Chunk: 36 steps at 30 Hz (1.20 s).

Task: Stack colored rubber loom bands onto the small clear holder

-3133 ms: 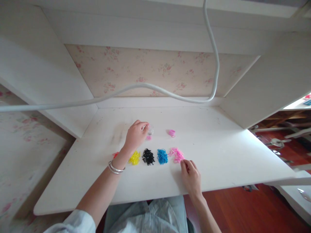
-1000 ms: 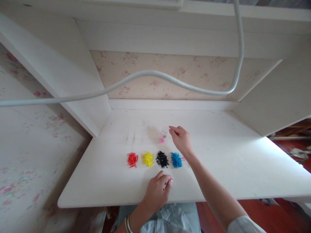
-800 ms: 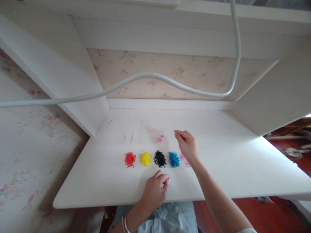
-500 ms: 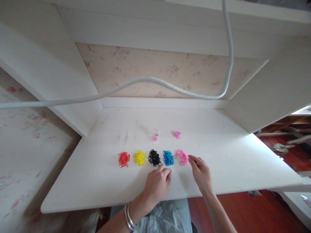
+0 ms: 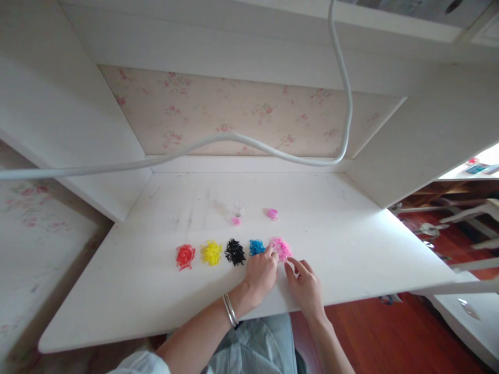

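While the fingers of the left hand (image 5: 262, 276) bunch at the near edge of the pink pile (image 5: 283, 247), the right hand (image 5: 307, 289) curls just beside them, thumb and forefinger nearly meeting. Whether either grips anything, I cannot tell.

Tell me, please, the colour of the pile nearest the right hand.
The pile is pink, clearest in the head view.

A smooth white worktop (image 5: 362, 254) stands between flat white side panels (image 5: 66, 104), beneath a broad white upper board (image 5: 214, 44). Cream wallpaper with pink flowers (image 5: 265, 114) shows behind it. A thick white cable (image 5: 226, 137) curves across the foreground. At right are glossy reddish-brown flooring (image 5: 358, 332) and low white furniture (image 5: 456, 311).
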Motion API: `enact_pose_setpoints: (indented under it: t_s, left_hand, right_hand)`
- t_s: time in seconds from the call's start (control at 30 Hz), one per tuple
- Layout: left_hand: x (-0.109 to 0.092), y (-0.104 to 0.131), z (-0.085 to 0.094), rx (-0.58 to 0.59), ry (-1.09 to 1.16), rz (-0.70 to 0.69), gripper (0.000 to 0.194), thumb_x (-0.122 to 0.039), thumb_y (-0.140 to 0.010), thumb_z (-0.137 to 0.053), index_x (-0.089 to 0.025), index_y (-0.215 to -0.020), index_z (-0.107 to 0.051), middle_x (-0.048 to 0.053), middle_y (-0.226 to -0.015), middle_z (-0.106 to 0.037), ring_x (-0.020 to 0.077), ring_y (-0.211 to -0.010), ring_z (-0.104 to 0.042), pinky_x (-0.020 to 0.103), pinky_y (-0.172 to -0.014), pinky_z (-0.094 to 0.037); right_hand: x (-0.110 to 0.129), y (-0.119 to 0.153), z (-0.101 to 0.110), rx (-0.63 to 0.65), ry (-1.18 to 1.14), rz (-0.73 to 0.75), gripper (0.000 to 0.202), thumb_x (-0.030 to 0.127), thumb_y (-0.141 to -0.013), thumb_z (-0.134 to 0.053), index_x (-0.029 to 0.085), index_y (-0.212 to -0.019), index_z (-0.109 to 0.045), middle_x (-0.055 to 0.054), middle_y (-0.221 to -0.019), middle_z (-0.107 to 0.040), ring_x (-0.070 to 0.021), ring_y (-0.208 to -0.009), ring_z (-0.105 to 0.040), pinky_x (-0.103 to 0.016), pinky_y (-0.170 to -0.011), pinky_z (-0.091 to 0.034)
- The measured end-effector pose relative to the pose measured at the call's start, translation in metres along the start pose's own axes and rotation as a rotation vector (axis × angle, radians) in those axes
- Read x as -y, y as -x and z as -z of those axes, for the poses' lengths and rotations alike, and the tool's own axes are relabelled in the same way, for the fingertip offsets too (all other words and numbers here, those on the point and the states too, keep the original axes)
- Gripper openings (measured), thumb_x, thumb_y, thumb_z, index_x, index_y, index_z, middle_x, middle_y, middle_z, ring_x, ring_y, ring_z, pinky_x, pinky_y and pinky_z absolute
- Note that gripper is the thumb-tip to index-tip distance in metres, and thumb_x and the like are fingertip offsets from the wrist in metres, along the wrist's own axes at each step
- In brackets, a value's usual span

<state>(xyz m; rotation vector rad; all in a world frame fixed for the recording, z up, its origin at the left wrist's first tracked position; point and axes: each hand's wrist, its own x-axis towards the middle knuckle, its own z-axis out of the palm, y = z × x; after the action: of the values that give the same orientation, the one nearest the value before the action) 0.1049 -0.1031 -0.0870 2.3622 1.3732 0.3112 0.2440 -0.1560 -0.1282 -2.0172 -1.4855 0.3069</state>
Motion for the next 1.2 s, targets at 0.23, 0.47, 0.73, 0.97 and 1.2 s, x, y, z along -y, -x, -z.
enact_pose_setpoints:
  t_s: [0.23, 0.47, 0.73, 0.97, 1.2]
  left_hand:
    - [0.001, 0.007, 0.001, -0.029, -0.064, 0.000, 0.028, -0.013, -0.091, -0.034, -0.019, -0.100, -0.060, 0.011, -0.107, -0.061, 0.0187, -0.078, -0.066, 0.027, -0.063, -0.049]
    - [0.005, 0.017, 0.025, -0.034, -0.068, 0.049, 0.026, -0.023, -0.095, -0.033, -0.021, -0.101, -0.058, 0.007, -0.099, -0.060, 0.0139, -0.073, -0.063, 0.023, -0.061, -0.048]
    - [0.038, 0.008, 0.093, -0.361, 0.007, 0.083, 0.027, -0.032, -0.097, -0.035, -0.023, -0.100, -0.060, 0.003, -0.100, -0.060, 0.0136, -0.083, -0.061, 0.022, -0.070, -0.045]
    - [0.070, -0.025, 0.135, -0.554, -0.034, 0.118, 0.025, -0.032, -0.095, -0.040, -0.022, -0.099, -0.062, 0.003, -0.096, -0.060, 0.0135, -0.083, -0.060, 0.023, -0.077, -0.044]
    - [0.081, -0.046, 0.128, -0.497, -0.140, 0.169, 0.024, -0.029, -0.094, -0.041, -0.023, -0.099, -0.064, 0.003, -0.099, -0.061, 0.0152, -0.084, -0.061, 0.025, -0.073, -0.043]
  right_hand:
    - [0.006, -0.003, 0.002, 0.056, 0.096, -0.020, 0.039, 0.050, -0.090, -0.038, 0.026, -0.104, -0.067, -0.003, -0.087, -0.064, -0.0153, -0.068, -0.061, -0.026, -0.058, -0.038]
    - [0.009, -0.005, 0.004, 0.062, 0.094, -0.038, 0.038, 0.048, -0.090, -0.039, 0.027, -0.102, -0.068, -0.003, -0.088, -0.065, -0.0143, -0.068, -0.061, -0.025, -0.057, -0.037]
    - [0.002, 0.001, 0.002, 0.088, 0.110, -0.053, 0.039, 0.049, -0.092, -0.036, 0.028, -0.103, -0.067, -0.003, -0.091, -0.064, -0.0155, -0.070, -0.062, -0.026, -0.058, -0.038]
    - [0.003, 0.003, 0.006, 0.097, 0.074, -0.083, 0.038, 0.047, -0.092, -0.036, 0.027, -0.103, -0.066, -0.004, -0.092, -0.064, -0.0169, -0.074, -0.063, -0.027, -0.062, -0.040]
    - [0.004, 0.005, 0.009, 0.055, 0.032, -0.083, 0.039, 0.045, -0.092, -0.034, 0.024, -0.096, -0.067, -0.005, -0.087, -0.063, -0.0166, -0.071, -0.060, -0.027, -0.064, -0.040]
